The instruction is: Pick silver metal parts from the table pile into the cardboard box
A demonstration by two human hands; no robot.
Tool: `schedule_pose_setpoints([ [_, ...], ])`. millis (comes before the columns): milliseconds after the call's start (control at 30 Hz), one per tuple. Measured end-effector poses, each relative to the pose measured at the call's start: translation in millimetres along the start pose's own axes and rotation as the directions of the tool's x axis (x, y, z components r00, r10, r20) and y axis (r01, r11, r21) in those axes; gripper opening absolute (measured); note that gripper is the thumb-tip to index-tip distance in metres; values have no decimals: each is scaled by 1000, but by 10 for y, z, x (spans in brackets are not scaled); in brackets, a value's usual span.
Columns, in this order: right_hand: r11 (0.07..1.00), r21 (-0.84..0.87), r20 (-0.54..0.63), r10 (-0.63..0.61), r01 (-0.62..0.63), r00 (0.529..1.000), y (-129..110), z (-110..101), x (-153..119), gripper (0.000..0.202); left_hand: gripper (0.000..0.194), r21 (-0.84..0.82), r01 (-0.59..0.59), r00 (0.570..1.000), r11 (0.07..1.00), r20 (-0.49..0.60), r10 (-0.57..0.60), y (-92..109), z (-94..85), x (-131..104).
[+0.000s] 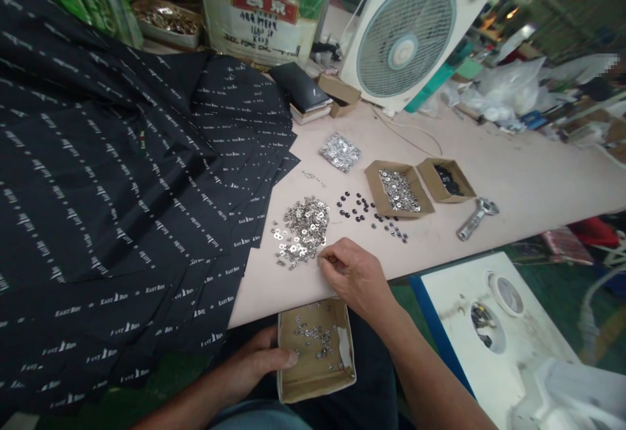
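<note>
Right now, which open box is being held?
The lowest box, gripped by the left hand; the fuller box of silvery pieces and the box of dark pieces stand on the table.

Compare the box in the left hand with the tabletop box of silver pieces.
Fill: the held box has small pieces scattered with its floor showing; the tabletop box has silver pieces heaped across most of its floor.
Support: the left hand grips the held box by the table edge; the tabletop box rests on the table.
Shared: both are open-topped, brown inside, and contain small shiny pieces.
</note>
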State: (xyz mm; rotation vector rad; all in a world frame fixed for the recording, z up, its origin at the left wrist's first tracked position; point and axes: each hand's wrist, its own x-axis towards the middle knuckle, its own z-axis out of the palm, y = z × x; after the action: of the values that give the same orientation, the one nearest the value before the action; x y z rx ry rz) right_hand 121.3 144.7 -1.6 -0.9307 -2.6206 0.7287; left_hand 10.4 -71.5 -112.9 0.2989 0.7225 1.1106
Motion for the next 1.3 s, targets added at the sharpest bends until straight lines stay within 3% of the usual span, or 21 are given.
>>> schedule_pose_setpoints([
  [200,1000,27,52,8,-9,999,-26,-94,-127,13,56,-7,-17,1000,1000,5,17,-25,-14,11],
  [333,995,-3,-15,-105,105,994,-34,-39,-74,15,54,-1,7,1000,1000,-7,-7,-36,-26,12],
  [500,974,-113,15,-195,195,981,-49,4,-78,15,56,12,-9,1000,1000,1,9,2,-11,6],
  [700,962,-130,121,-227,242,966,-137,-53,-414,18,57,27,-25,1000,999,-10,26,38,1,11],
  [833,971,-25,175,-230,238,957,-217,-152,-570,15,56,52,-33,999,998,-23,34,63,12,6],
  [933,987,60,83,-152,147,985,-191,-202,-451,13,58,36,-21,1000,999,-12,21,60,22,7],
  [1067,999,-26,-99,17,-19,995,-30,-128,-86,8,59,13,-8,1000,1000,1,8,26,17,13],
  [1167,994,-76,-130,73,-83,989,73,-6,122,8,58,6,-12,1000,1000,15,12,6,7,15],
  [1300,993,-65,-138,85,-95,987,95,74,164,8,58,10,-17,1000,1000,14,17,-12,-7,20],
])
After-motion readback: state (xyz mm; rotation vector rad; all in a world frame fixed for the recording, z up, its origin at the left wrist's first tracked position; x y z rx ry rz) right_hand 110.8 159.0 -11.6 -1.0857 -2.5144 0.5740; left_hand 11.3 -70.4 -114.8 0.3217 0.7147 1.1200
